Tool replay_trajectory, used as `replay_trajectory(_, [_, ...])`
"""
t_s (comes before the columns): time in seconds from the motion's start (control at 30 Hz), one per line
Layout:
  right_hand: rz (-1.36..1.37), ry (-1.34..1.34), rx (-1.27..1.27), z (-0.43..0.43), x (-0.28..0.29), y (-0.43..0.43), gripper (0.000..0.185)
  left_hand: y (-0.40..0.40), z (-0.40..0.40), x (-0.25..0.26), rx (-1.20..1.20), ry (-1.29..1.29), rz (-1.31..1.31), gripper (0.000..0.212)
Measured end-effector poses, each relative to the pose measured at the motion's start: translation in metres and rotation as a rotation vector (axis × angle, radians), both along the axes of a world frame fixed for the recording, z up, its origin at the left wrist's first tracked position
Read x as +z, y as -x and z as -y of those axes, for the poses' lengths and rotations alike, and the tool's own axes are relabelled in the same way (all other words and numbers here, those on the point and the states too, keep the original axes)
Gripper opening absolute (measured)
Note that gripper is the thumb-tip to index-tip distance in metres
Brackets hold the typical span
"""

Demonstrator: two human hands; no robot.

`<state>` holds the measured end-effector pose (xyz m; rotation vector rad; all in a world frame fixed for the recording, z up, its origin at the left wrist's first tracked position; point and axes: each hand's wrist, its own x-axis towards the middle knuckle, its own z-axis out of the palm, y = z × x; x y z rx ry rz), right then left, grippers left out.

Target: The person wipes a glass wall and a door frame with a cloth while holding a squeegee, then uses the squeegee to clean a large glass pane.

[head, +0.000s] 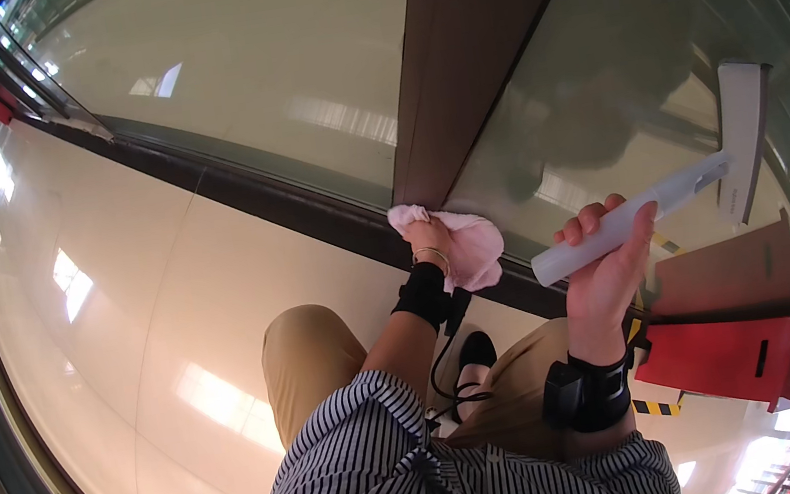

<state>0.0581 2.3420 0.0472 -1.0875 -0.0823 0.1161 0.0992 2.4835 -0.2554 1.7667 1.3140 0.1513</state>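
My left hand (431, 236) grips a pink cloth (474, 243) against the foot of a dark brown post (460, 63), where it meets the dark sill. Folds of the cloth hang down past my wrist. In my right hand (608, 278) is a window squeegee with a translucent white handle (599, 241). Its wide white head (743, 137) is up at the right, in front of the right glass pane (597, 120); whether it touches the glass I cannot tell.
A second glass pane (225, 59) stands left of the post, above a dark sill (267, 197). At the right is a red box (721, 360) by black-and-yellow striped tape (656, 407). The glossy tiled floor (142, 282) reflects light. A black cable (439, 370) hangs from my left wrist strap.
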Motion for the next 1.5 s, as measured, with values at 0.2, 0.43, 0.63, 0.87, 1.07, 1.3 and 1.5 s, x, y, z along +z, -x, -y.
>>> replay_trajectory(0.2, [-0.026, -0.084, 0.094, -0.011, -0.005, 0.005, 0.048, 0.011, -0.059, -0.052, 0.003, -0.224, 0.593, 0.010])
replay_trajectory(0.43, [0.037, -0.288, 0.056, -0.026, -0.008, -0.003, 0.042, 0.039, -0.038, 0.175, -0.033, 0.246, 0.761, 0.020])
replay_trajectory(0.63, [0.039, -0.313, 0.077, -0.053, -0.003, 0.008, 0.043, 0.068, -0.057, 0.245, -0.085, 0.054, 0.956, 0.020])
replay_trajectory(0.87, [0.164, -0.334, 0.041, -0.062, -0.003, 0.029, 0.039, 0.109, -0.063, 0.207, -0.090, 0.119, 0.917, 0.017])
replay_trajectory(1.07, [0.179, -0.303, 0.039, -0.072, -0.007, 0.039, 0.035, 0.113, -0.104, 0.156, 0.111, 0.166, 1.027, 0.011])
replay_trajectory(1.3, [0.277, -0.141, -0.185, -0.111, -0.007, 0.016, 0.032, 0.084, -0.157, 0.169, 0.359, -0.218, 1.330, 0.015])
replay_trajectory(1.5, [0.242, -0.090, -0.352, -0.136, -0.018, 0.006, 0.029, 0.064, -0.124, 0.297, -0.072, -0.970, 1.218, 0.055])
